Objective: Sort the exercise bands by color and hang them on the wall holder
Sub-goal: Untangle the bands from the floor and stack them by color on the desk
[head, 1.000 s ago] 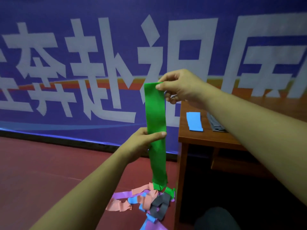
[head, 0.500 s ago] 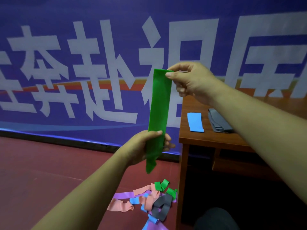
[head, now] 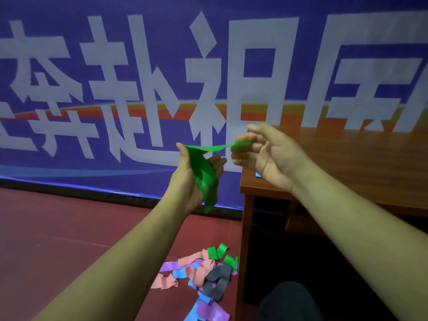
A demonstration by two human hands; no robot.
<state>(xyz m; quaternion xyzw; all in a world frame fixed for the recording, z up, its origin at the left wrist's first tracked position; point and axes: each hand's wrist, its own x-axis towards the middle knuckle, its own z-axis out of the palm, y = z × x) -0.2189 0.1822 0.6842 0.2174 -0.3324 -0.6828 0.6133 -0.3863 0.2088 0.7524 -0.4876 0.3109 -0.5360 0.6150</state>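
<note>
Green band (head: 204,179) sits bunched in the left hand (head: 185,181), palm turned up, thumb over the top edge, fingers curled round the far side, so this hand grips it. The band's loose tail hangs below the heel of the hand. From the thumb a thin stretch of the same band runs roughly level to the right hand (head: 266,156), which pinches that end at the fingertips with the other fingers loosely bent. This hand is blurred, so the finer grip is unclear. Both hands are up in the air, near each other, by the left front corner of the wooden bench (head: 359,163), and the band touches neither bench nor floor. Just under the right hand a blue scrap (head: 258,174) shows on the bench top, mostly hidden. Down on the red floor (head: 58,228), beside the bench leg, lies a tangled pile of bands (head: 208,274): pink, purple, blue, grey and a couple of green ones, overlapping. Behind everything hangs a blue banner (head: 139,89) with big white characters and an orange stripe. Dark rounded shape (head: 289,302) at the bottom edge, cannot tell what.
</note>
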